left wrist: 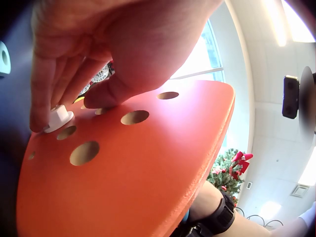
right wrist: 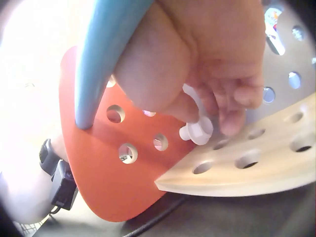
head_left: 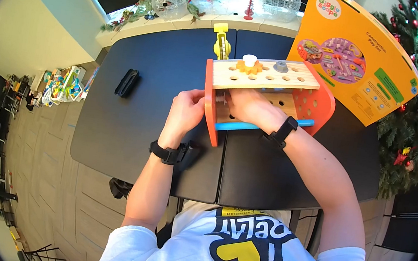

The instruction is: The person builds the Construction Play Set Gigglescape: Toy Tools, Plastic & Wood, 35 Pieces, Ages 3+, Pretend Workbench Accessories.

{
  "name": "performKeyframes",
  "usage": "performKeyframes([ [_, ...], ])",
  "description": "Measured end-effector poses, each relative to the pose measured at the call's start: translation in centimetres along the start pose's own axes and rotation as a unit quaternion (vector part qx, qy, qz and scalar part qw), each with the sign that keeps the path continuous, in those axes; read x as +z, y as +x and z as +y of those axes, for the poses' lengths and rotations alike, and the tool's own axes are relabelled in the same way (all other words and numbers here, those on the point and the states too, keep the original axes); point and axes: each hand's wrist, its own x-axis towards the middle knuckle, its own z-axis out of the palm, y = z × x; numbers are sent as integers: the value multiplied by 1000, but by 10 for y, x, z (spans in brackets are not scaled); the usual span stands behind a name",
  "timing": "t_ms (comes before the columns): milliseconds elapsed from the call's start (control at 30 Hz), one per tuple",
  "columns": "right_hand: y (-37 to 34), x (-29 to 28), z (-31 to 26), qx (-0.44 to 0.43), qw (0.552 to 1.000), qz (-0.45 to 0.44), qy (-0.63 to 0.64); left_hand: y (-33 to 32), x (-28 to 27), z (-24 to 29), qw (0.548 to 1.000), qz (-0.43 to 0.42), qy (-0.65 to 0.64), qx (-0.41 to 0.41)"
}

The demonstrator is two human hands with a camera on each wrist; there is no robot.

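Note:
A toy workbench [head_left: 266, 78] with red side panels, drilled wooden boards and a blue rod [head_left: 264, 124] stands on the black table. My left hand [head_left: 186, 111] is at the outer face of the left red panel [left wrist: 128, 173]. Its fingertips grip a white hex-shaped piece [left wrist: 60, 118] at that face, while the thumb lies on the panel. Reaching inside over the blue rod, my right hand [head_left: 251, 107] pinches a small white bolt [right wrist: 200, 131] between thumb and fingers. The bolt's short shank faces the same red panel, above the lower wooden board [right wrist: 237, 168].
An orange gear [head_left: 249, 67], a white bolt head and a grey nut [head_left: 281, 66] sit on the top board. A yellow tool [head_left: 222, 43] stands behind it. The toy's box [head_left: 356, 54] rises at the back right. A black case [head_left: 127, 83] lies on the left.

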Motion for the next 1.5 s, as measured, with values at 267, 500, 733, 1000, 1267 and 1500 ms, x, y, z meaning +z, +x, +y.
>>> performKeyframes([
  [267,5,-3,5,24,993,-109,-37,-1,0,4,1000,0,-3,3],
  [500,5,-5,1,71,991,-99,-53,1,1,-3,1000,-1,-4,9],
  [733,2,-8,0,43,995,-92,-21,-2,1,3,1000,3,1,7],
  [1000,8,-3,5,54,981,-162,-86,2,2,-3,1000,1,5,8],
  [1267,3,-6,2,11,995,-89,-32,5,3,-11,1000,-15,-27,-1],
  [1500,9,0,11,24,983,-161,-84,2,3,-2,1000,-5,-10,-4],
])
